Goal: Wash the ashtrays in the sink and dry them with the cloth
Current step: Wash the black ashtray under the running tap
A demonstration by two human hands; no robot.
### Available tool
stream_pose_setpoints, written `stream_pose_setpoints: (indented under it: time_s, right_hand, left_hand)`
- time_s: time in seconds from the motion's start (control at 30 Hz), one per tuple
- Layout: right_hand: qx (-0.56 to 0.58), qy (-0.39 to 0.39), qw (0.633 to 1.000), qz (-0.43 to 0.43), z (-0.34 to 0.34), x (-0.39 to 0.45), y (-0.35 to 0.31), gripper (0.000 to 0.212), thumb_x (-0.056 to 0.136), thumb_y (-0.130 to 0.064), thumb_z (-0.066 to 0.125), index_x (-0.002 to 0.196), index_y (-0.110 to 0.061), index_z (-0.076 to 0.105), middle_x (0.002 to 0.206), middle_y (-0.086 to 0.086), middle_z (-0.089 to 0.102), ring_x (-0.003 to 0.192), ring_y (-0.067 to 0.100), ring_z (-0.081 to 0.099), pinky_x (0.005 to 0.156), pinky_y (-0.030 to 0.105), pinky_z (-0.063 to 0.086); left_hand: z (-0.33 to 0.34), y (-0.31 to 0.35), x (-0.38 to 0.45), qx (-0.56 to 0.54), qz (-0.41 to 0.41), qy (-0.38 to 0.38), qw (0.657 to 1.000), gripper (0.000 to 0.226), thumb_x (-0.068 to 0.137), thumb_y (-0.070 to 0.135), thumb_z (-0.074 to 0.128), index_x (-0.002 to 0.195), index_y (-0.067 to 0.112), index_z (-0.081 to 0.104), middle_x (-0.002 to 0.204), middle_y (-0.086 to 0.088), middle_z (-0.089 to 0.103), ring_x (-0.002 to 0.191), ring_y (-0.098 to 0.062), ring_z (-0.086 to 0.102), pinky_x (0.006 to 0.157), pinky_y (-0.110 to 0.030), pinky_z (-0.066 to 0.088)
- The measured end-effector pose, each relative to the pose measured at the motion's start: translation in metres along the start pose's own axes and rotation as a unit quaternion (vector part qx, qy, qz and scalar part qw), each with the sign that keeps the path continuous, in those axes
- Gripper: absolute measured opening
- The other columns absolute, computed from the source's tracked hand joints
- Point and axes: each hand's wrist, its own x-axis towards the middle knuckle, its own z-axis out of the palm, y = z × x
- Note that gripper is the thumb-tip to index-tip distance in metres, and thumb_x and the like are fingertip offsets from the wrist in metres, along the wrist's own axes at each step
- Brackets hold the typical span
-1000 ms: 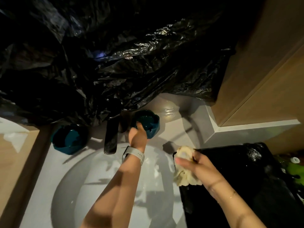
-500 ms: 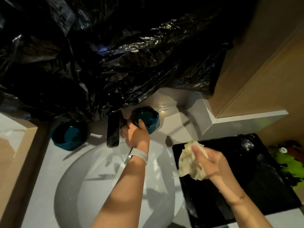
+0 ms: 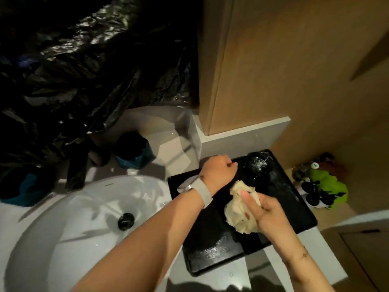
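I see two teal ceramic ashtrays, one (image 3: 134,151) beside the dark tap, the other (image 3: 23,186) at the far left, both dark inside. The crumpled cloth (image 3: 240,216) is pale cream. The flat rectangular tray (image 3: 212,245) is glossy black with pale speckles. The round sink basin (image 3: 69,224) is white, its drain plug (image 3: 125,221) black. The crinkled plastic sheeting (image 3: 88,66) is shiny black. The watch strap (image 3: 202,191) is off-white, and the wall panel (image 3: 294,60) is tan wood.

Dim, warm light with hard shadows across the sink (image 3: 52,207); edges bowed, corners nearly black.
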Motion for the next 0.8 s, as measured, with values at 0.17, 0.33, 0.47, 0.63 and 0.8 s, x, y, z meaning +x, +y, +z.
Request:
stream_pose_setpoints:
  time_s: [0.17,0.33,0.47,0.63,0.8]
  right_hand:
    - [-0.016,0.044,0.999,0.014,-0.015,0.001,0.012,0.061,0.083,-0.052,0.051,0.075,0.007,0.067,0.073,0.025,0.069,0.069,0.034,0.067,0.072,0.041,0.053]
    - [0.032,0.102,0.992,0.066,-0.017,0.004,0.015,0.054,0.081,-0.05,0.049,0.05,-0.009,0.065,0.052,0.007,0.064,0.056,0.015,0.062,0.059,0.023,0.049]
    - [0.049,0.127,0.985,0.103,-0.017,0.005,0.014,0.063,0.095,-0.043,0.044,0.038,-0.018,0.053,0.038,-0.005,0.054,0.039,0.002,0.053,0.046,0.009,0.043]
    - [0.059,0.088,0.989,0.102,-0.01,-0.006,-0.003,0.081,0.08,-0.067,0.038,0.079,0.009,0.067,0.077,0.024,0.071,0.075,0.035,0.071,0.076,0.035,0.055]
    - [0.092,0.048,0.992,0.076,0.014,-0.016,-0.026,0.057,0.092,-0.056,0.038,0.089,-0.012,0.075,0.087,0.012,0.076,0.081,0.023,0.074,0.079,0.035,0.058]
  left_hand:
    - [0.032,0.037,0.039,0.078,-0.084,-0.078,0.99,0.062,0.096,0.062,0.04,0.079,0.004,0.058,0.056,-0.008,0.06,0.053,-0.022,0.062,0.076,-0.032,0.058]
    - [0.055,0.031,0.057,0.051,-0.104,-0.098,0.988,0.05,0.099,0.045,0.044,0.103,0.0,0.064,0.061,-0.008,0.067,0.049,-0.017,0.062,0.073,-0.029,0.058]
    - [0.053,0.027,0.053,0.043,-0.079,-0.063,0.994,0.041,0.098,0.032,0.046,0.093,-0.003,0.067,0.076,-0.015,0.071,0.072,-0.026,0.071,0.076,-0.036,0.058]
    - [0.019,0.011,0.022,-0.065,-0.056,-0.017,0.996,0.041,0.093,0.029,0.053,0.057,0.01,0.047,0.063,-0.014,0.066,0.078,-0.031,0.073,0.079,-0.036,0.056]
    - [-0.035,-0.04,-0.03,-0.377,-0.117,-0.022,0.918,0.026,0.082,0.024,0.064,0.087,-0.002,0.063,0.084,-0.029,0.068,0.073,-0.028,0.075,0.088,-0.041,0.059]
